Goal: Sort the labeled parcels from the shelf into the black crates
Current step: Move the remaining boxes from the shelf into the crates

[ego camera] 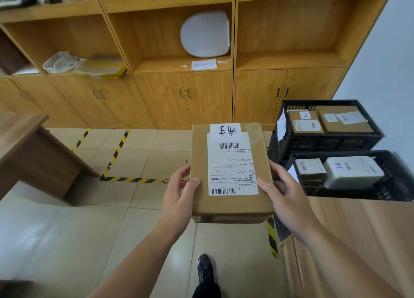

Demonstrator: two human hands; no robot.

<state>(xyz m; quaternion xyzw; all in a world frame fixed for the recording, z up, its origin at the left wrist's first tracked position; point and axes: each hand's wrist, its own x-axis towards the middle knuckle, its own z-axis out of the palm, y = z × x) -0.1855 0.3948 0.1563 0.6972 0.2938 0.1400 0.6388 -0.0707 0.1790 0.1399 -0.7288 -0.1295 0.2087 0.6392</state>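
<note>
I hold a brown cardboard parcel point(200, 149) flat in front of me, label side up, with a white shipping label and a handwritten tag at its far end. My left hand point(179, 192) grips its left edge, thumb on top. My right hand point(282, 192) grips its right edge, thumb on the label's corner. To the right stand two black crates: the far crate point(331, 140) holds two brown labeled boxes, the near crate point(389, 185) holds a white parcel and a small labeled one. The wooden shelf point(179, 64) stands ahead.
A white oval lid point(205, 34) leans in the middle shelf bay above a paper note. A white basket and a yellow-edged packet lie in the left bay. A wooden desk point(33, 149) stands at the left, a wooden counter point(369, 241) at the right. Yellow-black tape marks the tiled floor.
</note>
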